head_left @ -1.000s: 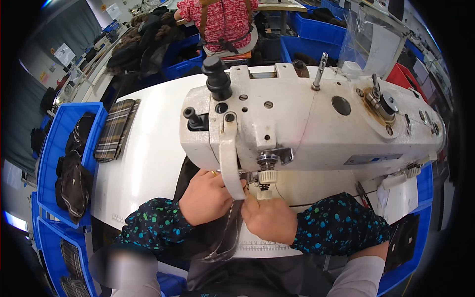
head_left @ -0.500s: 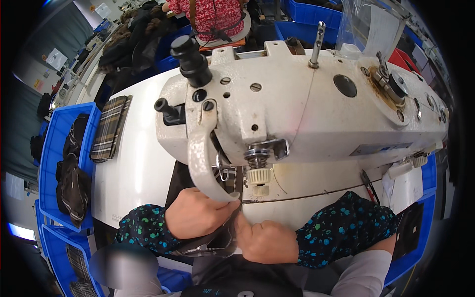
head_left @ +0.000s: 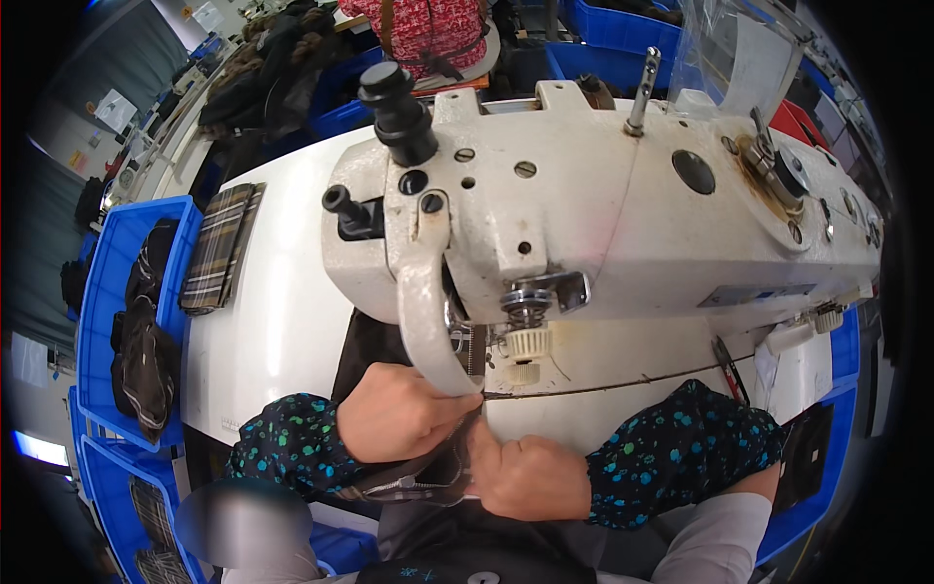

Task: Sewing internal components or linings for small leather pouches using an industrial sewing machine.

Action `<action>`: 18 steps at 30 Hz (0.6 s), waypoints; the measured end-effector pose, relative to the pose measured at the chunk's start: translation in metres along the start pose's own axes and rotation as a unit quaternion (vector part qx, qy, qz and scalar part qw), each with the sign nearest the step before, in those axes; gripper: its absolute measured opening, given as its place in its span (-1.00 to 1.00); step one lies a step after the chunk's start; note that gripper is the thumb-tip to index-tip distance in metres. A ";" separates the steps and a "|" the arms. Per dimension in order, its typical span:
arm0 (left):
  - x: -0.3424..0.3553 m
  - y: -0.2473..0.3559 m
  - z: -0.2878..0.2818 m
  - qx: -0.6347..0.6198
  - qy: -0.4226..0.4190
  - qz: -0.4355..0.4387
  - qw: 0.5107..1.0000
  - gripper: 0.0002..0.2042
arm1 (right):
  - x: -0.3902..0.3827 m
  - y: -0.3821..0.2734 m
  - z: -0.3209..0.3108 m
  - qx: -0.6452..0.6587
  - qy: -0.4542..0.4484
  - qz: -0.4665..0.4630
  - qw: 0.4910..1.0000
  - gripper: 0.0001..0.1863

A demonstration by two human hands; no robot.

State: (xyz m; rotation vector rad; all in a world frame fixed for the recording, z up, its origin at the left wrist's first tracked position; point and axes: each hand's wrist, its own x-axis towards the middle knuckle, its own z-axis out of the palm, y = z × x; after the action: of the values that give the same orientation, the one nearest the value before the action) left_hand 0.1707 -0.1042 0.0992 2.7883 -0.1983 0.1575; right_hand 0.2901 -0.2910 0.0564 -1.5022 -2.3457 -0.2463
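Note:
A dark brown fabric piece with a metal zipper (head_left: 416, 481) lies under the head of a white sewing machine (head_left: 603, 195) and droops over the table's near edge. My left hand (head_left: 397, 414) presses on it just left of the needle area, fingers curled and closed on the cloth. Close by on the right, my right hand (head_left: 530, 475) pinches the zipper edge between thumb and forefinger. The machine's curved white guard (head_left: 426, 316) hides the needle, the presser foot and some of my left fingertips.
Left of the machine, folded plaid fabric (head_left: 222, 248) rests on the white table (head_left: 268, 331). Blue bins (head_left: 97, 336) with dark and plaid pieces flank it. A red-and-black pen-like tool (head_left: 729, 370) lies at right. Another person in red (head_left: 428, 34) sits beyond the machine.
The machine appears slightly farther right and lower in the picture. Both hands keep their hold on the zippered fabric, having shifted slightly to the right in view.

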 end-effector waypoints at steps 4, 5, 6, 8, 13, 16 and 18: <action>0.003 -0.002 -0.003 -0.003 -0.007 -0.008 1.000 -0.71 | 0.003 0.001 -0.003 -0.016 -0.012 -0.005 1.000 -0.51; 0.006 -0.003 -0.005 -0.013 -0.005 -0.025 1.000 -0.78 | 0.004 0.004 -0.003 -0.020 -0.008 0.001 1.000 -0.46; 0.009 -0.005 -0.007 -0.023 -0.003 -0.042 0.999 -0.84 | 0.006 0.006 -0.004 -0.023 -0.004 0.007 1.000 -0.40; 0.014 -0.012 -0.005 -0.018 0.008 -0.048 0.999 -0.87 | 0.009 0.012 -0.006 -0.029 -0.014 0.009 0.999 -0.33; 0.020 -0.033 0.003 -0.005 0.074 -0.044 0.996 -0.92 | 0.012 0.023 -0.001 -0.048 -0.062 0.034 0.996 -0.28; 0.024 -0.033 -0.001 -0.001 0.067 -0.074 0.995 -0.86 | 0.015 0.030 -0.004 -0.020 -0.068 0.061 0.996 -0.34; 0.022 -0.035 -0.002 0.010 0.038 -0.102 0.994 -0.78 | 0.014 0.033 0.001 -0.008 -0.065 0.069 0.995 -0.36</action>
State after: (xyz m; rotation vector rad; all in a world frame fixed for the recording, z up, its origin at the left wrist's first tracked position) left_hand 0.1978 -0.0734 0.0929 2.7949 0.1069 0.2148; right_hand 0.3144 -0.2652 0.0597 -1.7278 -2.3298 -0.1363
